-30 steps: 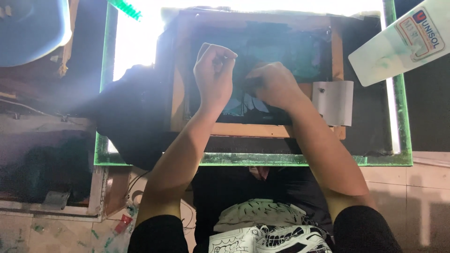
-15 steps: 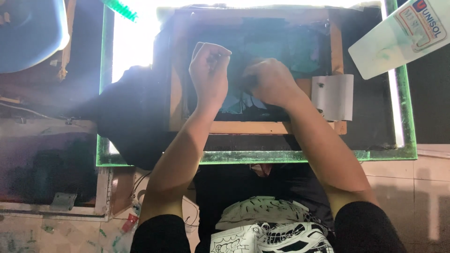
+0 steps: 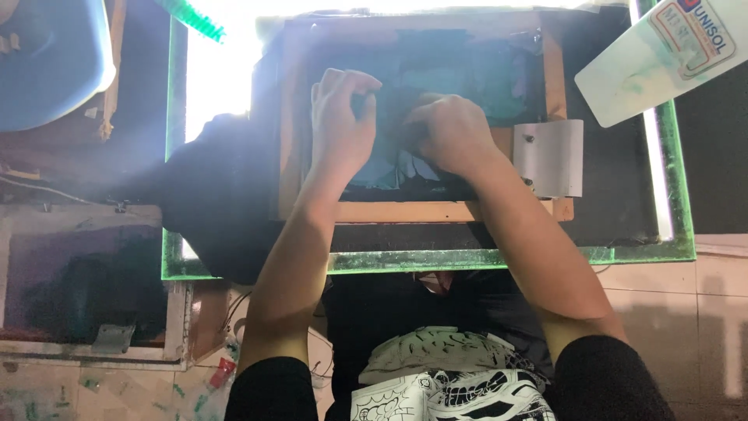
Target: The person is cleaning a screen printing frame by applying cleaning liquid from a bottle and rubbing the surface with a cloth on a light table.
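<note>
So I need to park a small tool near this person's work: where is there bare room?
Bare patches: the dark glass strip between the wooden frame and the light table's green right edge, below the white bottle; the bright glass left of the frame. Crowded: the mesh, where left hand and right hand work, and beside the metal hinge plate.

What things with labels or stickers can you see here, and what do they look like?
White plastic bottle: top right corner, lying slanted over the glass table's green edge, smeared with green.
Label on the bottle: a rectangle, white with a red border and red and blue print.
No screens or signs in view.
</note>
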